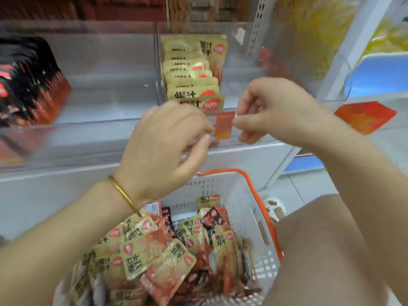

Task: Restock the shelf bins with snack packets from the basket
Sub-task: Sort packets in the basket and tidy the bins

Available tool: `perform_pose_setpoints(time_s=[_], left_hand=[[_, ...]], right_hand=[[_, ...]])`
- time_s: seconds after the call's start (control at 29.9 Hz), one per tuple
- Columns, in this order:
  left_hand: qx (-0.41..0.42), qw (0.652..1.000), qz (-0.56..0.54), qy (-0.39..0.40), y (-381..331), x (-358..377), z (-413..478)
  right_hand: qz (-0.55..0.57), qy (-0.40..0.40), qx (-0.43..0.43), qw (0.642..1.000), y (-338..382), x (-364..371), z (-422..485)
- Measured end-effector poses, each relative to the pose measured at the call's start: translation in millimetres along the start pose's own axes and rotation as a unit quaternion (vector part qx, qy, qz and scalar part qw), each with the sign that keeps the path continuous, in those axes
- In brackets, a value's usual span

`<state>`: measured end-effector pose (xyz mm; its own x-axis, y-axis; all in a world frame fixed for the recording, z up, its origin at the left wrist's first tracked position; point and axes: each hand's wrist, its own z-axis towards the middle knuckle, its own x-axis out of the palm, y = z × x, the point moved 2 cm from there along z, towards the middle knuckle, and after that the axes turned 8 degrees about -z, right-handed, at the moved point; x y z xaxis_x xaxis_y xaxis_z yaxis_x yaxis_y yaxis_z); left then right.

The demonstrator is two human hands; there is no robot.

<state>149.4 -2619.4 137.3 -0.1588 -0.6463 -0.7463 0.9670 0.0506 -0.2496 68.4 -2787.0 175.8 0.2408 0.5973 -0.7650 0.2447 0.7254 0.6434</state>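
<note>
From the head view, your gold packets [194, 69] read 爆汁 beside a red logo, standing in a row in the clear bin [254, 69]. More lie heaped in the basket [247, 208]. Your left hand [167, 142] and right hand [271, 107] pinch the red tag [223, 124] at the bin's front

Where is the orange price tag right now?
Head view, centre: the orange price tag sits on the clear bin's front edge, below the gold packets, between the left hand and right hand.
</note>
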Motion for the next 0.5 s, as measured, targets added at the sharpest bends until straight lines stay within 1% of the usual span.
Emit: perform_pose_setpoints(time_s=[0.03, 0.07, 0.1, 0.13, 0.2, 0.27, 0.3, 0.33, 0.47, 0.5], left_hand=[[-0.008, 0.999, -0.003, 0.042, -2, 11, -21], [-0.021, 0.995, -0.006, 0.093, -2, 23, -39], [-0.038, 0.988, -0.007, 0.151, 1, 36, -56], [-0.056, 0.978, -0.008, 0.202, 5, 48, -70], [-0.102, 0.96, -0.02, 0.26, 17, 67, -93], [-0.146, 0.95, -0.037, 0.273, 25, 78, -109], [-0.156, 0.948, -0.036, 0.277, 28, 82, -114], [-0.16, 0.945, -0.031, 0.282, 31, 85, -119], [-0.177, 0.94, -0.034, 0.289, 39, 93, -128], [-0.186, 0.939, -0.036, 0.288, 41, 94, -129]], right_hand=[[-0.032, 0.088, 0.017, 0.995, -8, 24, -9], [-0.067, 0.182, 0.045, 0.98, -16, 51, -15], [-0.099, 0.263, 0.075, 0.957, -28, 79, -16], [-0.132, 0.326, 0.096, 0.931, -44, 109, -13], [-0.219, 0.401, 0.092, 0.885, -83, 163, -6], [-0.328, 0.433, 0.054, 0.838, -123, 208, -5], [-0.367, 0.44, 0.039, 0.819, -140, 227, -9], [-0.388, 0.442, 0.038, 0.808, -156, 243, -14], [-0.385, 0.436, 0.085, 0.809, -195, 284, -35], [-0.397, 0.444, 0.078, 0.799, -197, 288, -36]])
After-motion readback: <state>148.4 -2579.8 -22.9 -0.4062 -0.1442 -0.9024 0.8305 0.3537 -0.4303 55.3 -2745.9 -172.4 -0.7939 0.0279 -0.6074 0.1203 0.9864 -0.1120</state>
